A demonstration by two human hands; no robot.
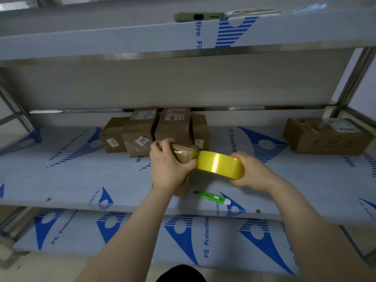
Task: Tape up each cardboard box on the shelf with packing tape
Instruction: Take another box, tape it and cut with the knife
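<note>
A small cardboard box [186, 153] stands on the middle shelf [81, 180], its top glossy with tape. My left hand [169, 163] grips its top and left side, thumb pressed at the right edge. My right hand [251, 171] holds a yellow roll of packing tape [220, 166] right beside the box, touching its top right corner. Behind it stand several more brown boxes [142, 135] with white labels. One larger box [327, 136] sits at the far right of the same shelf.
A green box cutter [212, 197] lies on the shelf just in front of the tape roll. A phone [198, 17] rests on the upper shelf's front edge. Metal posts [354, 78] frame the rack. A lower shelf [142, 231] runs beneath.
</note>
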